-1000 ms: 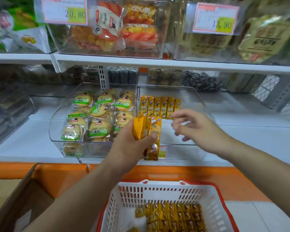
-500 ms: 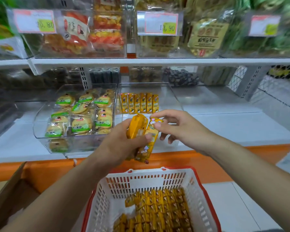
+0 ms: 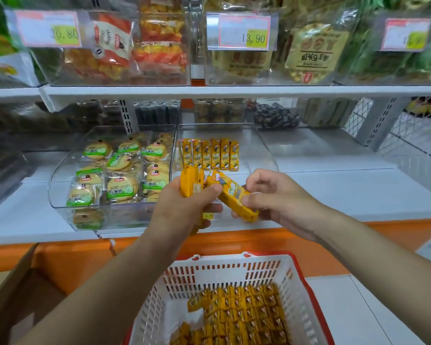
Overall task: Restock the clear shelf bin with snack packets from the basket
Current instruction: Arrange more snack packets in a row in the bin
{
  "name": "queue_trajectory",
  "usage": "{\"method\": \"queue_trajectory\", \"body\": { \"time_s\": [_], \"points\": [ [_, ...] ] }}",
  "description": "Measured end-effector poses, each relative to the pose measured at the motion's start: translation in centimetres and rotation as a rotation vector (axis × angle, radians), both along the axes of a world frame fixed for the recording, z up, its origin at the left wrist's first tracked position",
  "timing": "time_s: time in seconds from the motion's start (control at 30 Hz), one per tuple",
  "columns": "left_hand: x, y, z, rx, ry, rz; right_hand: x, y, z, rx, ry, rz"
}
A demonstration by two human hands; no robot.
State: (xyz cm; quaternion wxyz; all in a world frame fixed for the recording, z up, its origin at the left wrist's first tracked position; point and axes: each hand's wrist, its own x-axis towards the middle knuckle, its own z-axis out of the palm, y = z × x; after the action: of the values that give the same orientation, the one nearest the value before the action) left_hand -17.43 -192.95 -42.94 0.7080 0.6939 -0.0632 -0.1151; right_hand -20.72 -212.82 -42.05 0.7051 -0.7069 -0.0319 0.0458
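A stack of yellow packets (image 3: 190, 181) is gripped upright in the left hand (image 3: 184, 210). One tilted packet (image 3: 230, 195) is pinched between thumb and fingers of the right hand (image 3: 281, 202), in front of the clear bin (image 3: 261, 155). A row of packets (image 3: 210, 154) is stood at the bin's back. Loose packets (image 3: 239, 317) are held in the white basket (image 3: 224, 270) below.

Lower white metal shelf (image 3: 334, 195), orange front edge, carried two bins side by side. Clear plastic shelf bin (image 3: 261, 150) at 12 o'clock held a row of six yellow snack packets (image 3: 210, 154), upright near its back wall. Second clear plastic bin (image 3: 60, 192) at 9 o'clock was packed with round green-labelled biscuit packs (image 3: 121, 188). Upper white shelf (image 3: 234, 92), further out at 12, carried clear bins of bagged snacks (image 3: 115, 70).
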Motion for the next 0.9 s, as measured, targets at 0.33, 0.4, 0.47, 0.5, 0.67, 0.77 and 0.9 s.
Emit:
{"method": "queue_trajectory", "body": {
  "time_s": [0.33, 0.4, 0.47, 0.5, 0.67, 0.77, 0.9],
  "points": [
    [1.5, 0.6, -0.1, 0.123, -0.077, -0.063, 0.9, 0.5, 0.5, -0.252, -0.042, 0.091],
    [2.0, 1.0, 0.1, 0.139, -0.060, -0.055, 1.6, -0.1, 0.9, -0.208, -0.090, -0.046],
    [2.5, 1.5, 0.3, 0.146, -0.049, -0.066, 2.8, -1.1, 1.4, -0.199, -0.149, -0.164],
    [2.8, 1.7, 0.3, 0.138, -0.042, -0.074, 3.6, -1.6, 1.7, -0.229, -0.176, -0.203],
    [4.0, 2.3, -0.1, 0.121, -0.092, -0.066, 9.0, -4.1, 2.1, -0.565, -0.274, -0.409],
    [4.8, 2.2, -0.7, 0.129, -0.146, -0.007, 12.7, -5.5, 2.2, -0.842, -0.316, -0.423],
    [6.0, 1.8, -1.6, 0.088, -0.168, 0.045, 17.2, -7.6, 2.0, -1.061, -0.278, -0.350]
  ]
}}
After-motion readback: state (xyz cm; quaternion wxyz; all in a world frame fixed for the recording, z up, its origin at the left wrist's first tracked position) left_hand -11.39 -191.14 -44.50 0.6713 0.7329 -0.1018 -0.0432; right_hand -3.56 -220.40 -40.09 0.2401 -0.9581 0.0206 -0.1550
